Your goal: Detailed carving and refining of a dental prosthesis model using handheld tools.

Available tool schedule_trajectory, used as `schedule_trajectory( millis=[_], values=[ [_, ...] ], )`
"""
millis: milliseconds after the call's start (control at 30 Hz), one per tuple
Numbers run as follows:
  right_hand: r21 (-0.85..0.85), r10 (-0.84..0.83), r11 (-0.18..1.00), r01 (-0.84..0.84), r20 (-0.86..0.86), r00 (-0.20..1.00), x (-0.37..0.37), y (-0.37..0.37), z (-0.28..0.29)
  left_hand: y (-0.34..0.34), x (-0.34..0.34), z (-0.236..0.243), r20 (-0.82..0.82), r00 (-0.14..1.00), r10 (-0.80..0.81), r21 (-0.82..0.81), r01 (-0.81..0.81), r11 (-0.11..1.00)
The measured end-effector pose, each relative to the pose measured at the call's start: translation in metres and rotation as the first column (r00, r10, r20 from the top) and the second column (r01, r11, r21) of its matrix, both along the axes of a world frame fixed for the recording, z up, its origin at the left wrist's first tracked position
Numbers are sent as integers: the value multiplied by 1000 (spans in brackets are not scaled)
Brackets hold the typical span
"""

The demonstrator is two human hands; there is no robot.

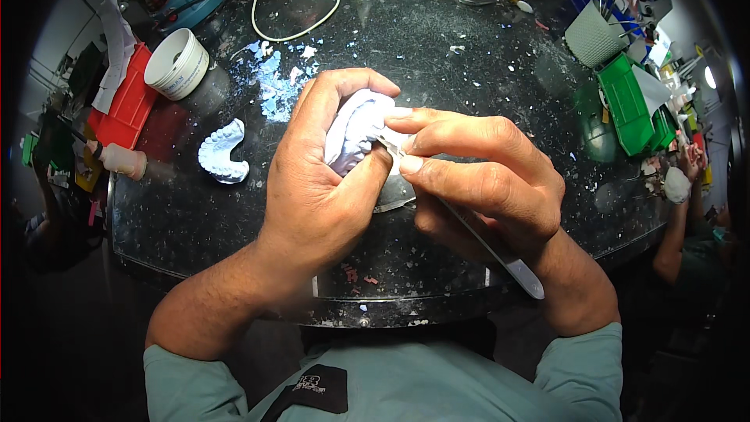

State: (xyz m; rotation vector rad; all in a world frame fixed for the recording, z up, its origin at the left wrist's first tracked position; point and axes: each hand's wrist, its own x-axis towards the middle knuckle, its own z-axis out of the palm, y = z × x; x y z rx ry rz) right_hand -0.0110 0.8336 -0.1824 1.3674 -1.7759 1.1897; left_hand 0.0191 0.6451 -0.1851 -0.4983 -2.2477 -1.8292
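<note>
Plaster teeth model in left hand, metal tool in right

Left hand [312,176] wraps the plaster teeth model [355,126], fingers over the far side, thumb along the near side. Model is up off the table [437,55], between the two hands. Right hand [492,168] pinches a thin metal tool [512,265] between thumb and fingertips, wide end sticking out toward the body; working end at the model's edge near left thumb, exact contact unclear. Second teeth model [223,151], pale blue, curved, lies to the left; pale scraps [277,87] beyond the hands. Handling, judged by look: fairly light, stiff, dry and chalky, not slippery; brittle, tooth edges likely chip. Best hold: thick base, palm behind it, no squeezing on the teeth.
</note>
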Motion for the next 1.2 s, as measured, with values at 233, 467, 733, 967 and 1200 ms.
schedule_trajectory(
  millis=[233, 467, 733, 967, 1200],
  values=[
    [-1, -25, 1000, 25, -4, 1000, 1, 0, 1, 2, 1, 2, -1, 1000, -21, 6, 21, 1000],
    [-3, 12, 1000, -11, 55, 998, 0, 3, 4, 4, 4, 11, 161, 984, -80, 181, 50, 982],
    [-37, 1, 999, 5, 138, 990, -4, 10, 6, -3, -6, 5, 323, 896, -304, 581, 66, 812],
    [-44, 15, 999, -6, 203, 979, -1, 13, 4, -6, -11, 11, 388, 680, -622, 887, -94, 452],
    [-77, 13, 997, 1, 183, 983, -2, 10, 7, -11, -14, 4, 253, 687, -681, 934, 9, 356]
  ],
)
